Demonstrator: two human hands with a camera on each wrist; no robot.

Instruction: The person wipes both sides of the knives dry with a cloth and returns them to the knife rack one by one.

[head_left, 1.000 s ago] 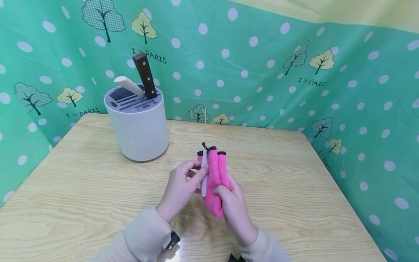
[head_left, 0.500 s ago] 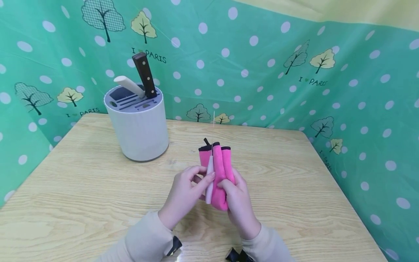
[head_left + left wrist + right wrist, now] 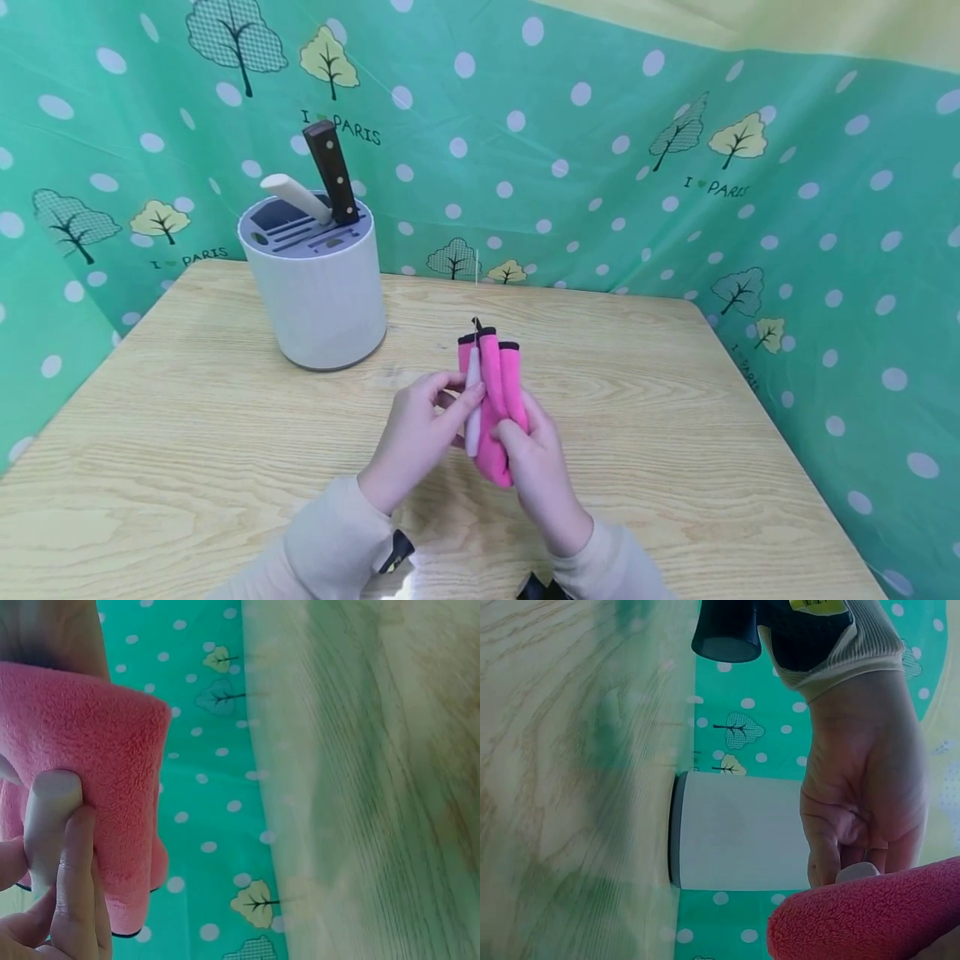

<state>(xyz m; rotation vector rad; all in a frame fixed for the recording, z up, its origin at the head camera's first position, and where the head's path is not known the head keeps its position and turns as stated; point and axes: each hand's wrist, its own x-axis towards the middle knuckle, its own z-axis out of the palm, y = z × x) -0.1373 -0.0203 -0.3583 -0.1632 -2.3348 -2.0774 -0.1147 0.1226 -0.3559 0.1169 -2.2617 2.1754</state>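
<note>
Upright in front of me is a white-handled knife (image 3: pixel 472 433), its thin blade seen nearly edge-on and pointing up. My left hand (image 3: pixel 416 433) pinches its handle between thumb and fingers. A folded pink cloth (image 3: pixel 491 450) with black edging and a small black loop lies against the knife, with folds on both sides of it. My right hand (image 3: pixel 540 467) grips the cloth from the right, thumb on the near side. In the left wrist view the handle's butt (image 3: pixel 56 787) shows against the fuzzy cloth (image 3: pixel 112 750). The cloth hides most of my right hand's fingers.
At the back left of the wooden table (image 3: pixel 675 433) stands a white round knife block (image 3: pixel 318 308). A dark-handled knife (image 3: pixel 332 171) and a white-handled tool (image 3: pixel 296 197) stick out of its top. A green dotted curtain (image 3: pixel 570 167) hangs behind and at both sides.
Both hands, with the knife and the cloth, shifted a little right, then back left. The grips look the same throughout. The knife block has not moved.
</note>
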